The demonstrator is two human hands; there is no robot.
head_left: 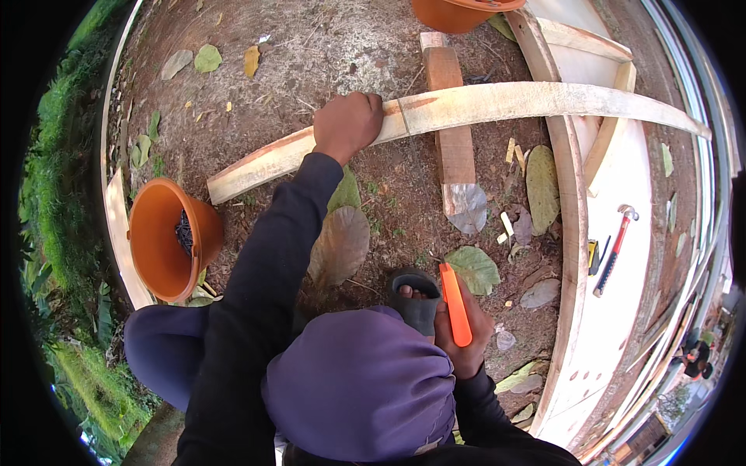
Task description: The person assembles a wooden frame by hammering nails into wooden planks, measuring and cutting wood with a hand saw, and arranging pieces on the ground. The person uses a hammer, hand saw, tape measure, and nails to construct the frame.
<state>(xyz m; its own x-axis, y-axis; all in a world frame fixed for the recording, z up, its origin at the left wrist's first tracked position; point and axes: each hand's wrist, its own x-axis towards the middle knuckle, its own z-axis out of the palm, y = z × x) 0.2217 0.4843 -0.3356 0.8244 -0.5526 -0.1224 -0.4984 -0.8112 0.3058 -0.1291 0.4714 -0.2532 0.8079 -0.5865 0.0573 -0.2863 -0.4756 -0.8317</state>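
My left hand (349,126) is closed over a long pale wooden plank (497,102), left of a dark line across its face. Under the plank, crosswise, lies a short brown wood block (454,151). My right hand (465,332) is closed around an orange-handled tool (457,304), low beside my sandalled foot (417,299). I cannot make out the tool's working end. The plank's right part passes over the edge of a wooden frame (573,233).
An orange bucket (163,237) with dark nails stands at the left; another orange bucket (458,14) is at the far edge. A hammer (614,252) and a yellow-black tape measure (594,257) lie on a pale board at the right. Dry leaves (542,186) and wood scraps litter the soil.
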